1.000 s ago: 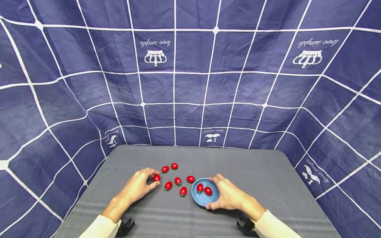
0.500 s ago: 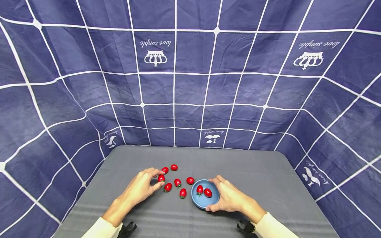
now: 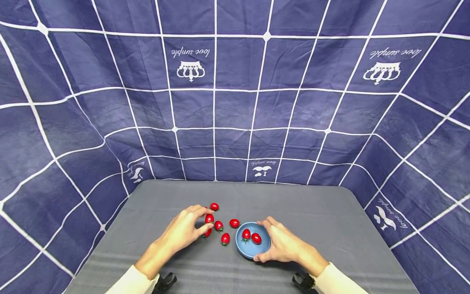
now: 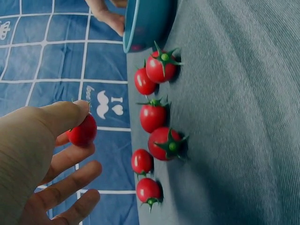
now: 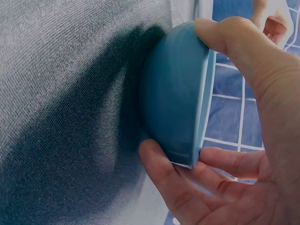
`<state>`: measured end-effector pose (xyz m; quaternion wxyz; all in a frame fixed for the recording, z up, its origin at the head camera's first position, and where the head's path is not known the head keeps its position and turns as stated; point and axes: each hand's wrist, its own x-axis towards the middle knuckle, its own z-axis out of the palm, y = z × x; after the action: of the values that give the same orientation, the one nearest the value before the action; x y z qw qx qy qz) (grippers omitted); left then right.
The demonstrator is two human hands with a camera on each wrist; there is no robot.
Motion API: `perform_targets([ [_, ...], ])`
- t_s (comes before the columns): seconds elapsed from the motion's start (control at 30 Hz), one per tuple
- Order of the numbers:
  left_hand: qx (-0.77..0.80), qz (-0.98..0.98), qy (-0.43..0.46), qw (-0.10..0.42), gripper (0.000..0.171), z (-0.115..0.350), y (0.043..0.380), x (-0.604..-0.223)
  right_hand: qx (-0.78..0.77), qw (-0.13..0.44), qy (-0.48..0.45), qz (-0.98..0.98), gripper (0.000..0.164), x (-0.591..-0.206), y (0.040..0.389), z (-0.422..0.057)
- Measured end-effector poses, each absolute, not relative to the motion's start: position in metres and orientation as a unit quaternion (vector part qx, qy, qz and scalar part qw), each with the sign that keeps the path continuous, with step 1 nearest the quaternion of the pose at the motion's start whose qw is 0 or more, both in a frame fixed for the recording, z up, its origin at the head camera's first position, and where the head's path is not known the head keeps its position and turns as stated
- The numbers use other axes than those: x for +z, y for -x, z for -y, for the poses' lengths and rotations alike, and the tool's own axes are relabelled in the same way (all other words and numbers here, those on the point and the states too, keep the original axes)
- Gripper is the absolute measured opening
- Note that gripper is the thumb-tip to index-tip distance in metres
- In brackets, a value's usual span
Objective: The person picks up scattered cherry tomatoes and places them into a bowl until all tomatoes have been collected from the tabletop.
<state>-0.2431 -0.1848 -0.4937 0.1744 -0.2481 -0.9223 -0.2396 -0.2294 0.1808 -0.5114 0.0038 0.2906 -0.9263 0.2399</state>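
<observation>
Between thumb and index finger, my left hand pinches a cherry tomato, raised off the table in the left wrist view. Its other fingers are spread. My right hand grips the rim and side of a blue bowl, thumb on one side and fingers on the other. Inside the bowl two cherry tomatoes lie side by side. Several more cherry tomatoes with green stems are scattered on the table left of the bowl; the left hand partly covers some of them in the head view.
A grey cloth covers the table. Behind it and at both sides hangs a blue curtain with white grid lines. A black strap piece sits at the left wrist, another at the right.
The left hand has moved to the right, carrying the pinched cherry tomato over the others toward the bowl. My right hand and the bowl stay nearly where they were.
</observation>
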Motion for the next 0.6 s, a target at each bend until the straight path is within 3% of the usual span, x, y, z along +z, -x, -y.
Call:
perform_targets([
  [0.6, -0.241, 0.918, 0.277, 0.152, 0.035, 0.157, 0.234, -0.487, 0.241, -0.008, -0.287, 0.927, 0.106, -0.510, 0.230, -0.179],
])
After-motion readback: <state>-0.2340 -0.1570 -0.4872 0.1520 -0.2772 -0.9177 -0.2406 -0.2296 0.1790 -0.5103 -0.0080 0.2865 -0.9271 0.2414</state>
